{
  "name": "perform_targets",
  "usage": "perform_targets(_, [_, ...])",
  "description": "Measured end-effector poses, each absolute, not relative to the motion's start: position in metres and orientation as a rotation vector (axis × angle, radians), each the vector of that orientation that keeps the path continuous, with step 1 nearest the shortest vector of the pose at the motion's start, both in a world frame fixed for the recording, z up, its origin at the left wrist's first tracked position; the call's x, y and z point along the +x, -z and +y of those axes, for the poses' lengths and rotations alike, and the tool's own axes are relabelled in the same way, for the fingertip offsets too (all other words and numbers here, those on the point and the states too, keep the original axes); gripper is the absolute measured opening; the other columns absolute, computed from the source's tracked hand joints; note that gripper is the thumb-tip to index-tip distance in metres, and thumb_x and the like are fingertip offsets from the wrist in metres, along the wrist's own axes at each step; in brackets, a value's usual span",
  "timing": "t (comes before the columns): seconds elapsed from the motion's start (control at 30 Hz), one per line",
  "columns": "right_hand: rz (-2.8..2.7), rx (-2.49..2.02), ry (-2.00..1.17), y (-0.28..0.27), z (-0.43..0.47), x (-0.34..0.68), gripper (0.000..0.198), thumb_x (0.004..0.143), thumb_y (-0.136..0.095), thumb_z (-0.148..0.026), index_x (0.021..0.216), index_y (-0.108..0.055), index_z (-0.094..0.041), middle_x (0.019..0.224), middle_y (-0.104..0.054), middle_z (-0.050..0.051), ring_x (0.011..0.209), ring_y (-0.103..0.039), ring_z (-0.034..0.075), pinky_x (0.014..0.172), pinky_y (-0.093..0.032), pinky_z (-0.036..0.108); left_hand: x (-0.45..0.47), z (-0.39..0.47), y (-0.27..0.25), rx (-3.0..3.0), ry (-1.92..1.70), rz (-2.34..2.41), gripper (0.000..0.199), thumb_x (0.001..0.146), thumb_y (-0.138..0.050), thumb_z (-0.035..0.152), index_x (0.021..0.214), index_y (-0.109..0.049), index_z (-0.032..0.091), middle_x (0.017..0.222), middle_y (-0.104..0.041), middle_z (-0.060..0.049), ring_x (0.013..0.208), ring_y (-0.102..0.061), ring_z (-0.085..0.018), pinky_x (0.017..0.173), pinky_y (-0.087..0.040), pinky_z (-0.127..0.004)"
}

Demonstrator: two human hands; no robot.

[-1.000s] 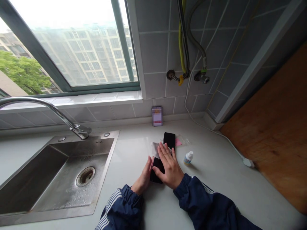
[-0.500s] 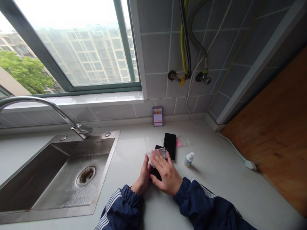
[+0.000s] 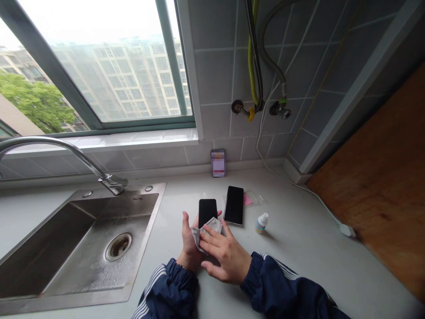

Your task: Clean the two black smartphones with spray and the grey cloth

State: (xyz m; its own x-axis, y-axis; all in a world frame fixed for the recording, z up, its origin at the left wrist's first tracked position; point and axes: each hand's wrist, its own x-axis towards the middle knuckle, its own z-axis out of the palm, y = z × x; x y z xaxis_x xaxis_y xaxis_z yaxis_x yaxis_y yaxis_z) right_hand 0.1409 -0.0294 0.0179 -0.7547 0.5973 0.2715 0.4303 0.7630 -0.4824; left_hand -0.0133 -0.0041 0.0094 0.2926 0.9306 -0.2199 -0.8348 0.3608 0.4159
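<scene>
In the head view my left hand (image 3: 189,241) supports a black smartphone (image 3: 207,209) from beneath, thumb raised at its left side and a fingertip showing at its right edge. My right hand (image 3: 226,254) presses a light grey cloth (image 3: 214,224) onto the lower part of the screen, with its fingers over the cloth. The cloth and fingers hide that end of the phone. Just to the right, a second, larger black smartphone (image 3: 234,205) lies on the counter. Farther right stands a small white-capped bottle (image 3: 261,222).
A clear plastic sleeve with a pink piece (image 3: 247,199) lies behind the larger phone. Against the tiled wall leans a small card-like item (image 3: 218,163). To the left are a steel sink (image 3: 133,266) and faucet (image 3: 83,155). A white cable (image 3: 292,181) crosses the counter at right.
The cloth and right hand have slid down the phone toward me, uncovering the upper screen. The held phone has shifted left, apart from the larger phone.
</scene>
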Motion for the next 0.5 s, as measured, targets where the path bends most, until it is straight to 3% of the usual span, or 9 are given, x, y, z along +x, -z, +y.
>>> perform_targets(0.13, [-2.567,-0.719,-0.541,-0.016,-0.031,0.140,0.054,0.100,-0.053,-0.042,0.150,-0.047,-0.023,0.157,-0.046,0.007,0.153,-0.029,0.026,0.123,0.013,0.061,-0.024,-0.002,-0.008,0.255,-1.202,0.414,0.092,0.091,-0.041,0.075,0.154,-0.039,0.008,0.132,-0.066,-0.023,0.101,-0.071,-0.034,0.104,-0.046,-0.052])
perform_targets(0.27, [-2.557,-0.739,-0.458,-0.008,-0.030,0.139,0.052,0.101,-0.050,-0.035,0.151,-0.045,-0.022,0.158,-0.044,0.006,0.153,-0.030,0.025,0.123,0.010,0.063,-0.029,0.000,-0.008,0.274,-1.221,0.399,0.092,0.091,-0.041,0.075,0.158,-0.033,0.011,0.138,-0.062,-0.022,0.108,-0.068,-0.035,0.104,-0.045,-0.053])
perform_targets(0.5, [-2.515,-0.815,-0.374,-0.006,-0.028,0.139,0.050,0.101,-0.049,-0.029,0.150,-0.046,-0.022,0.158,-0.045,0.007,0.151,-0.034,0.024,0.125,0.003,0.063,-0.034,0.000,-0.010,0.275,-1.248,0.405,0.090,0.092,-0.036,0.075,0.152,-0.044,0.008,0.138,-0.063,-0.020,0.117,-0.064,-0.036,0.105,-0.045,-0.046])
